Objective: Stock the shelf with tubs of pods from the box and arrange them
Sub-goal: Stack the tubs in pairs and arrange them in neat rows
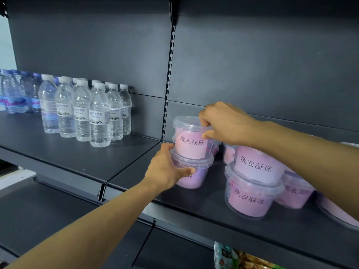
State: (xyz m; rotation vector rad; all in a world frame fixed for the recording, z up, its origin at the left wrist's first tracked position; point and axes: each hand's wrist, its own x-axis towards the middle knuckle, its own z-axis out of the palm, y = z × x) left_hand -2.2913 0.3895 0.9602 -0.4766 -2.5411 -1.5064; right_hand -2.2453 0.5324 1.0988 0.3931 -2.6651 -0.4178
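Note:
On the dark shelf (194, 202) two clear tubs of pink pods stand stacked at the left of the group. My left hand (165, 169) grips the lower tub (194, 181) around its side and lid rim. The upper tub (189, 141) sits on that lid, and my right hand (223, 123) holds it near its lid with thumb and fingers curled. To the right stands another stack of two tubs (252, 191), with more tubs (295, 195) behind and beside it, partly hidden by my right forearm. The box is out of view.
Several water bottles (87, 113) stand in rows on the left shelf section. A slotted upright (168, 94) divides the two sections. A packaged item (233, 257) shows on the shelf below. Bare shelf lies between the bottles and the tubs.

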